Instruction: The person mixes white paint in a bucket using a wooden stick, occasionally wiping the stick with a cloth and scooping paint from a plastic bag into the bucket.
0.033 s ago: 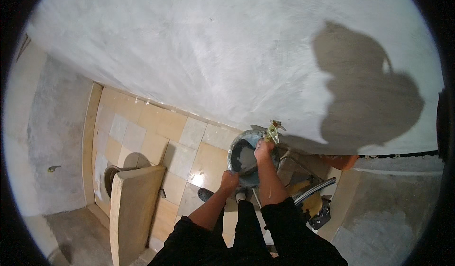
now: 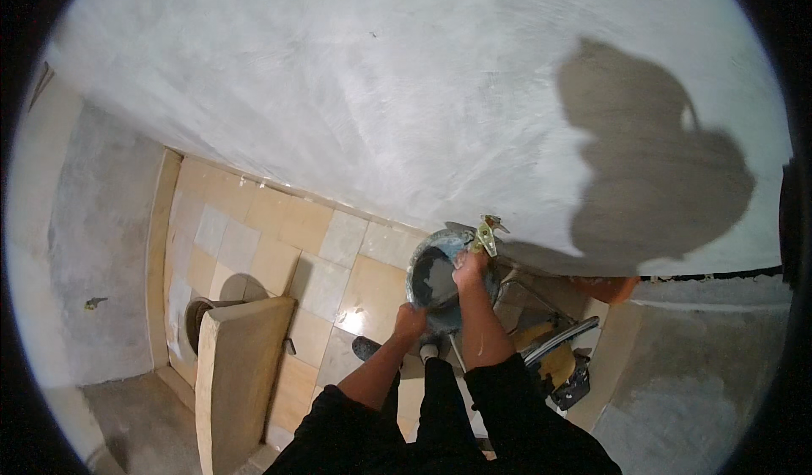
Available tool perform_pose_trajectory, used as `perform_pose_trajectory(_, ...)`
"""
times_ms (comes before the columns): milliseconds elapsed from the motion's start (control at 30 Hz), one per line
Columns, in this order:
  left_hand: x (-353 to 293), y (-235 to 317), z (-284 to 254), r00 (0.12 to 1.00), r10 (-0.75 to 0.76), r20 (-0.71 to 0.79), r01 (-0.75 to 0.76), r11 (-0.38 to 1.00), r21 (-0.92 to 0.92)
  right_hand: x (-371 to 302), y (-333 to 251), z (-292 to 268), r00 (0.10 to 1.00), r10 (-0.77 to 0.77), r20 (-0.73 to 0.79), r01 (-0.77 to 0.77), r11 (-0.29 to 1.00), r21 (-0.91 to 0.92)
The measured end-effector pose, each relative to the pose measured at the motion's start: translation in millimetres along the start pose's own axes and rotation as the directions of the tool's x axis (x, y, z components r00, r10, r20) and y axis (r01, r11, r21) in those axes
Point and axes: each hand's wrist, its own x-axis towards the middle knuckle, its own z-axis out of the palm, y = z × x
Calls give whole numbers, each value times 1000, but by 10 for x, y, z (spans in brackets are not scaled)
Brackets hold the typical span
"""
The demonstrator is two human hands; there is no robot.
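Observation:
A round blue-grey bucket with grey plaster in it stands on the tiled floor at the foot of the wall. My left hand grips its near rim. My right hand is over the bucket's right side, closed on a small scraper-like tool with a yellowish handle that sticks up toward the wall. Its blade end is hidden behind my hand. Both black sleeves come in from the lower edge.
A freshly skimmed grey-white wall fills the top, with my shadow on its right. Beige floor tiles lie to the left, by an upright stone slab. A metal frame and yellow-black gear crowd the right.

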Motion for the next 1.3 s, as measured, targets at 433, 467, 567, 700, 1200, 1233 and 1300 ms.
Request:
perform_pose_trajectory(433, 456, -677, 158, 995, 36, -91, -47, 992, -119, -545, -270, 387, 988, 154, 21, -123, 860, -495)
perform_pose_trajectory(467, 379, -603, 205, 995, 20, -97, -34, 989, -144, -539, -292, 354, 987, 156, -39, -155, 858, -489)
perform_pose_trajectory(567, -11, -138, 237, 999, -12, -30, 9, 995, -104, -372, -348, 227, 991, 130, 30, -102, 884, -455)
perform_pose_trajectory(700, -53, -138, 330, 999, 42, -27, -46, 981, -188, -248, -326, 107, 968, 169, 183, -97, 933, -347)
perform_pose_trajectory(1200, -508, 103, 90, 999, -12, -30, 5, 971, -240, -654, -602, 265, 984, 154, -88, -177, 803, -568)
perform_pose_trajectory(1233, -529, 107, 17, 999, 9, -33, -16, 975, -222, -730, -556, 320, 982, 142, -126, -190, 778, -599)
perform_pose_trajectory(1300, -560, 154, -36, 998, 54, -17, -56, 980, -189, -851, -575, 367, 975, 89, -205, -205, 724, -658)
